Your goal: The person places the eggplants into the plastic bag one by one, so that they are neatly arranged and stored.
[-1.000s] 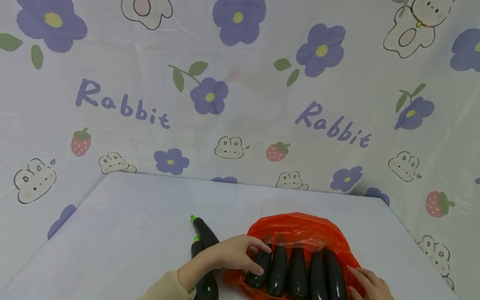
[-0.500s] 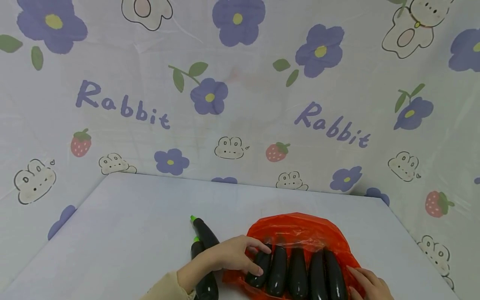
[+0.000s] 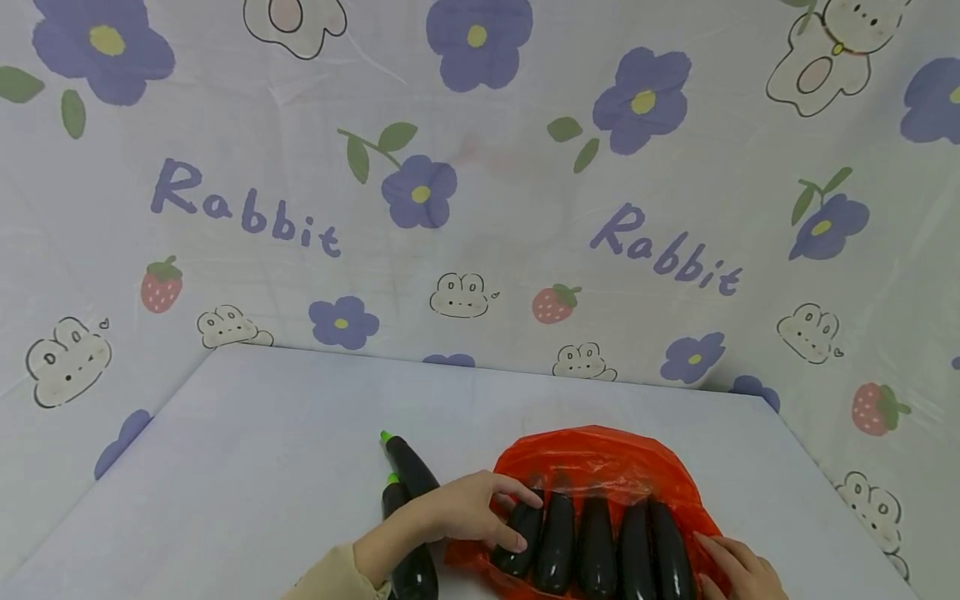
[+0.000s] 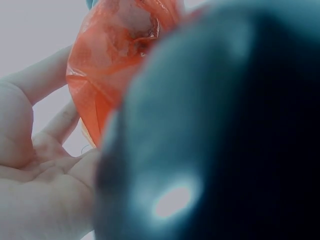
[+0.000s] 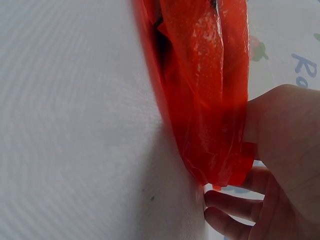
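Observation:
Several glossy black eggplants point(image 3: 556, 542) lie side by side in an open red plastic bag point(image 3: 600, 446), their far ends covered by thin red film. My left hand point(image 3: 468, 507) holds the leftmost eggplant point(image 3: 528, 527), thumb and forefinger on it at the bag's left side. In the left wrist view, that hand's palm faces the camera and its digits meet the red plastic. My right hand point(image 3: 742, 571) pinches the bag's right side. The right wrist view shows the thumb on the near side of the bag point(image 5: 205, 100) and fingers behind it.
Two more eggplants with bright green stems, one farther back point(image 3: 412, 463) and one nearer point(image 3: 415, 575), lie left of the bag, partly behind the left forearm. The white table point(image 3: 262, 467) ends at a printed rabbit-and-flower cloth point(image 3: 495, 225). A blurred dark shape point(image 4: 210, 130) fills much of the left wrist view.

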`<action>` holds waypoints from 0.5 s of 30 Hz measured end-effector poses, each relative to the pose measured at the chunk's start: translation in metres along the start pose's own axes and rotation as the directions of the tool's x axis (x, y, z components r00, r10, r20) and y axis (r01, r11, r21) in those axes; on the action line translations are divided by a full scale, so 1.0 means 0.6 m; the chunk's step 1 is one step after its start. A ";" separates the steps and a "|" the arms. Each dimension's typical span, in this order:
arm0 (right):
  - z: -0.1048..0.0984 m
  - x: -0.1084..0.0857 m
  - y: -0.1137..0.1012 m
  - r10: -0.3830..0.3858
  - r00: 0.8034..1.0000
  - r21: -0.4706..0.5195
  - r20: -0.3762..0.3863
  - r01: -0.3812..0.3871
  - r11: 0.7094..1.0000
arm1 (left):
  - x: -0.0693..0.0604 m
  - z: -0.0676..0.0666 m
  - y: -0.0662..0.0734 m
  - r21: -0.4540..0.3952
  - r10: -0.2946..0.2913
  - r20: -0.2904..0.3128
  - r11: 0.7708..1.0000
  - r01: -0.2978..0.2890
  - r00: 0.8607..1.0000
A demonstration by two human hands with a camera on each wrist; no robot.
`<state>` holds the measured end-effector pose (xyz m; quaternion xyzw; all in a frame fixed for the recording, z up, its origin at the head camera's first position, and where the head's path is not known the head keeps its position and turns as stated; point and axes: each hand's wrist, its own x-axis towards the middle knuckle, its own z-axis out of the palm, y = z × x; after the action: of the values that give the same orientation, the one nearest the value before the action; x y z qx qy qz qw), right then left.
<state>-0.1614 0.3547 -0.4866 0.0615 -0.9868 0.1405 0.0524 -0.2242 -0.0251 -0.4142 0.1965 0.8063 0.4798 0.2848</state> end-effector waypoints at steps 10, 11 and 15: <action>-0.006 0.001 -0.007 -0.006 1.000 0.002 -0.005 0.006 1.000 | 0.000 0.002 -0.001 -0.001 -0.004 -0.005 1.000 0.004 1.000; -0.005 0.001 -0.007 -0.008 1.000 0.004 -0.009 0.008 1.000 | 0.000 0.002 -0.002 -0.003 -0.004 -0.005 1.000 0.004 1.000; -0.004 0.000 -0.006 -0.015 1.000 0.003 -0.023 0.015 1.000 | 0.000 0.003 -0.002 -0.008 0.003 -0.007 1.000 -0.003 1.000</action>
<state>-0.1608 0.3522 -0.4835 0.0675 -0.9854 0.1424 0.0645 -0.2229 -0.0247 -0.4160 0.1948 0.8051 0.4841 0.2819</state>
